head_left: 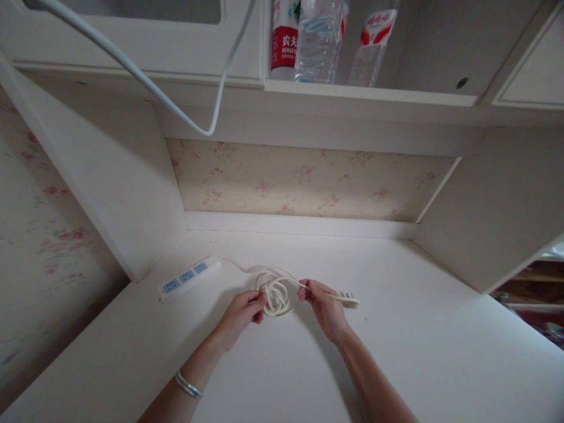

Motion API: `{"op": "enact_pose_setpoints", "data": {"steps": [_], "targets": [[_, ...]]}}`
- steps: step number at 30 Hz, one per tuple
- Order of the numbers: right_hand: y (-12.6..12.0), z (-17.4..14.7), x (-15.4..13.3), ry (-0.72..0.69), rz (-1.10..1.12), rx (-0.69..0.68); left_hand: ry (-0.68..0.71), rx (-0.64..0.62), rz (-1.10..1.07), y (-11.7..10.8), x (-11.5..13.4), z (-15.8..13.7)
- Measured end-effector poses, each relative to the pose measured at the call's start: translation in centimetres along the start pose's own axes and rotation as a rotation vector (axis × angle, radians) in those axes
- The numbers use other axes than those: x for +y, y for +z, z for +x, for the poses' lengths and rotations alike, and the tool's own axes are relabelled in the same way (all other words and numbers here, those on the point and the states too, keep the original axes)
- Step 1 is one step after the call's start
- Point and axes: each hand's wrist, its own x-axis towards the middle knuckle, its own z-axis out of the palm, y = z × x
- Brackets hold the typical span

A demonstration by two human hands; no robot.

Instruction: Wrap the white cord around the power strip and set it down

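A white power strip with blue socket faces lies on the white desktop at the left. Its pale cord runs to a loosely looped bundle, the coiled cord, in the middle. My left hand pinches the left side of these loops between thumb and fingers. Closed on the cord's end section, my right hand is just right of the coil. Beyond its knuckles the plug sticks out to the right, prongs showing. The right palm and some fingertips are hidden.
White side panels flank the desktop. Overhead, a shelf holds several plastic bottles. A thick pale tube bends down from the upper left. Brownish items sit beyond the right edge.
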Motion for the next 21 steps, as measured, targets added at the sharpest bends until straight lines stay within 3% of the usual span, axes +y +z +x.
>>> {"op": "enact_pose_setpoints", "data": {"steps": [7, 13, 21], "targets": [[0.6, -0.3, 0.2, 0.032, -0.100, -0.122, -0.001, 0.058, 0.093, 0.1, -0.2, 0.2], [3.4, -1.1, 1.3, 0.128, -0.136, -0.294, 0.098, -0.097, 0.111, 1.2, 0.8, -0.2], [3.2, -0.7, 1.3, 0.231, 0.188, -0.083, 0.063, 0.078, 0.092, 0.8, 0.8, -0.1]]}}
